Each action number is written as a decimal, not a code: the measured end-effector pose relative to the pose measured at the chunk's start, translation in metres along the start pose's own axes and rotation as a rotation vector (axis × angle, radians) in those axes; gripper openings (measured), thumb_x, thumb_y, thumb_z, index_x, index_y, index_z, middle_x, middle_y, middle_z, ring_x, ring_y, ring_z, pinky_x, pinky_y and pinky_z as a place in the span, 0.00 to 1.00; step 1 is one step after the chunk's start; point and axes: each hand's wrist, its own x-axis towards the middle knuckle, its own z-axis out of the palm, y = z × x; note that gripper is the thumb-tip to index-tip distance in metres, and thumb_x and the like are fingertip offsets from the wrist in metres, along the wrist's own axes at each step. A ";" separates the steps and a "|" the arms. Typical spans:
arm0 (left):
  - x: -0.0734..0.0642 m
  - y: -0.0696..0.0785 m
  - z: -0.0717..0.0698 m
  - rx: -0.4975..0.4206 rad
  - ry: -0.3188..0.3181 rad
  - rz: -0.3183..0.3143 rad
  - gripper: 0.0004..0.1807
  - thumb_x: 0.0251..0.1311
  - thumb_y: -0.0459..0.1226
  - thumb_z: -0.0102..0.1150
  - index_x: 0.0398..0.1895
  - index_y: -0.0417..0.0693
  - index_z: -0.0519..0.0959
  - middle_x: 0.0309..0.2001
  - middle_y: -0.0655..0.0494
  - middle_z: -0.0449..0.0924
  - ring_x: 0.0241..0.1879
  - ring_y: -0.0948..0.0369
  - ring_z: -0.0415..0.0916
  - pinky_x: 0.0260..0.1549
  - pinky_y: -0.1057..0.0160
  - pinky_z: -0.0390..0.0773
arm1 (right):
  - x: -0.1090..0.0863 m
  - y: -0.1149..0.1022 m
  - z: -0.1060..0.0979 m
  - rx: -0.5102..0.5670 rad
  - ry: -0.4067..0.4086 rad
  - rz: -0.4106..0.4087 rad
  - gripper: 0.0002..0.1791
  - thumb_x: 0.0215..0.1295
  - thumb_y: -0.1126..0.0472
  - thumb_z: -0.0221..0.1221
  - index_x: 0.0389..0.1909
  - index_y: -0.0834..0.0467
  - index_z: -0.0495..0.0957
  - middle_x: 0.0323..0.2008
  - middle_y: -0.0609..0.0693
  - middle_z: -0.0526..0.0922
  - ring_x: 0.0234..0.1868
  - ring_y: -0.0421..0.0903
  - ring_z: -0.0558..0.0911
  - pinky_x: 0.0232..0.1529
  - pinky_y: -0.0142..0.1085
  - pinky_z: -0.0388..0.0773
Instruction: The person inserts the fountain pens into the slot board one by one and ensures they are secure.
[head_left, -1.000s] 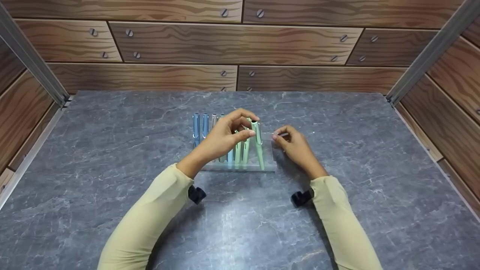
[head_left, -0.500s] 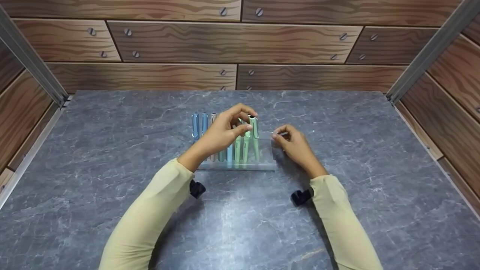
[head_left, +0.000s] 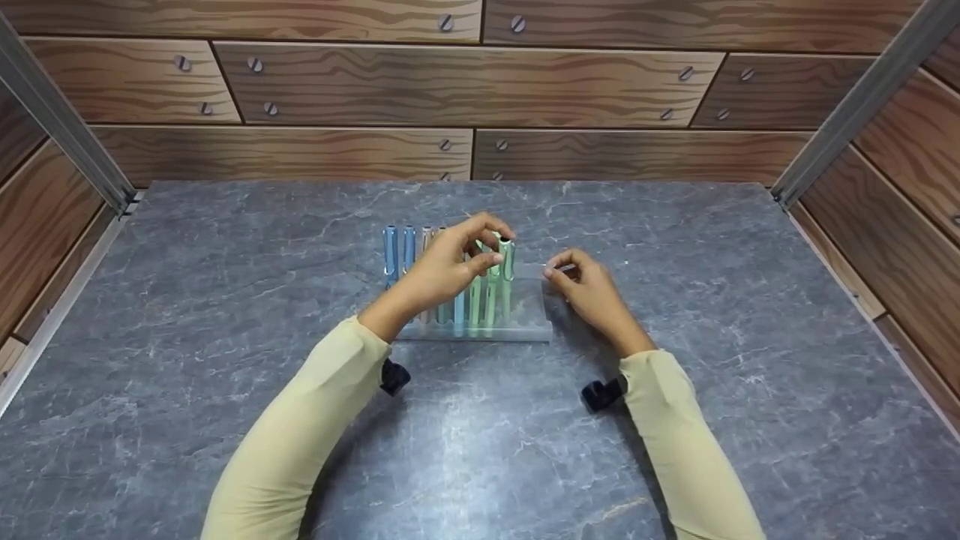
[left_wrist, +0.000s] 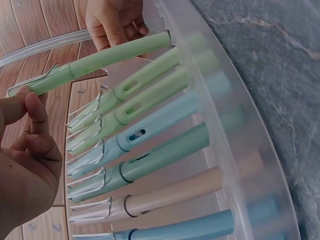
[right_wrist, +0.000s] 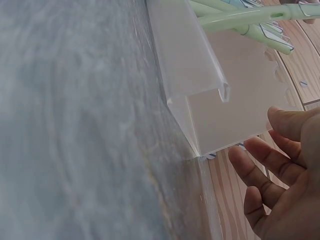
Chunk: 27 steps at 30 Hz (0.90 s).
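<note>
A clear pen rack [head_left: 531,304] stands on the table with a row of capped pens in it. My left hand [head_left: 439,274] pinches a light green pen [left_wrist: 120,56] near its cap top, between thumb and fingers. In the left wrist view its lower end is right at the rack's front lip, at the end of the row beside two similar green pens [left_wrist: 150,75]. My right hand [head_left: 592,292] holds the rack's right side edge between thumb and index finger, the other fingers loosely bent in the right wrist view. My left hand hides several pens' upper parts in the head view.
Further along the row are a light blue pen [left_wrist: 165,125], a dark green pen [left_wrist: 170,152], a beige pen [left_wrist: 175,187] and blue pens [head_left: 391,251]. The grey marbled table [head_left: 480,450] is bounded by wood-patterned walls [head_left: 480,86] at the back and sides.
The green pen's lower end has moved from in front of the rack back into line with the row. The pen rose slightly, then came down a little. The right hand stays in place.
</note>
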 end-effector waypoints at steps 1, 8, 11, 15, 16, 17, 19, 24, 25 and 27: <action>0.000 -0.001 0.000 0.009 0.001 0.002 0.14 0.64 0.32 0.56 0.52 0.50 0.76 0.46 0.49 0.80 0.32 0.55 0.76 0.36 0.55 0.80 | 0.000 0.000 0.000 -0.001 0.001 0.000 0.09 0.67 0.63 0.58 0.42 0.65 0.75 0.45 0.60 0.81 0.36 0.44 0.82 0.31 0.26 0.74; -0.002 -0.008 0.002 0.036 -0.011 0.003 0.14 0.64 0.33 0.56 0.52 0.47 0.76 0.45 0.48 0.80 0.32 0.52 0.78 0.35 0.59 0.80 | 0.000 0.000 0.000 -0.014 0.003 -0.001 0.09 0.67 0.62 0.58 0.42 0.64 0.76 0.45 0.60 0.81 0.34 0.38 0.79 0.30 0.27 0.74; -0.001 -0.010 0.003 0.039 -0.021 -0.011 0.14 0.64 0.33 0.56 0.53 0.48 0.76 0.46 0.48 0.81 0.33 0.52 0.78 0.34 0.61 0.79 | -0.001 0.000 0.001 -0.019 0.005 0.005 0.09 0.67 0.62 0.58 0.42 0.64 0.75 0.45 0.60 0.81 0.35 0.39 0.80 0.31 0.27 0.75; -0.001 -0.011 0.006 0.039 -0.030 -0.036 0.14 0.64 0.32 0.57 0.52 0.51 0.76 0.45 0.48 0.81 0.32 0.55 0.78 0.34 0.63 0.79 | -0.001 -0.001 0.001 -0.029 0.000 0.016 0.10 0.68 0.60 0.58 0.43 0.63 0.75 0.47 0.59 0.81 0.39 0.43 0.81 0.33 0.28 0.75; -0.001 -0.011 0.006 0.039 -0.033 -0.039 0.14 0.64 0.32 0.57 0.52 0.51 0.76 0.45 0.48 0.82 0.31 0.56 0.78 0.34 0.62 0.80 | -0.001 -0.002 0.001 -0.031 -0.002 0.018 0.10 0.68 0.60 0.58 0.43 0.63 0.75 0.47 0.59 0.81 0.39 0.45 0.81 0.33 0.29 0.75; -0.001 -0.011 0.006 0.039 -0.034 -0.041 0.14 0.64 0.32 0.57 0.52 0.51 0.76 0.45 0.48 0.82 0.31 0.56 0.78 0.34 0.62 0.80 | -0.001 -0.002 0.001 -0.031 -0.003 0.019 0.10 0.68 0.60 0.58 0.44 0.63 0.75 0.48 0.59 0.81 0.40 0.46 0.81 0.33 0.29 0.75; -0.001 -0.012 0.007 0.037 -0.033 -0.041 0.14 0.63 0.31 0.57 0.52 0.50 0.76 0.45 0.47 0.82 0.31 0.56 0.78 0.34 0.61 0.80 | -0.001 -0.002 0.001 -0.029 -0.004 0.018 0.10 0.68 0.60 0.57 0.44 0.63 0.75 0.48 0.59 0.81 0.41 0.48 0.82 0.33 0.29 0.75; 0.000 -0.012 0.007 0.029 -0.033 -0.037 0.14 0.64 0.31 0.57 0.52 0.50 0.76 0.44 0.47 0.82 0.31 0.56 0.77 0.34 0.62 0.80 | -0.001 -0.002 0.000 -0.020 -0.001 0.005 0.10 0.68 0.61 0.57 0.43 0.64 0.75 0.46 0.60 0.81 0.40 0.48 0.82 0.33 0.28 0.75; 0.000 -0.013 0.007 0.031 -0.034 -0.035 0.14 0.64 0.31 0.57 0.52 0.50 0.76 0.44 0.47 0.82 0.31 0.56 0.77 0.34 0.62 0.79 | -0.001 -0.002 0.000 -0.020 0.000 0.003 0.09 0.68 0.62 0.57 0.43 0.64 0.75 0.46 0.60 0.81 0.40 0.48 0.82 0.33 0.28 0.75; 0.000 -0.013 0.007 0.037 -0.036 -0.033 0.14 0.64 0.32 0.57 0.52 0.51 0.76 0.46 0.47 0.82 0.32 0.56 0.78 0.34 0.63 0.79 | -0.001 -0.001 0.000 -0.018 0.001 0.005 0.09 0.68 0.62 0.58 0.43 0.64 0.75 0.46 0.60 0.81 0.39 0.47 0.82 0.33 0.28 0.75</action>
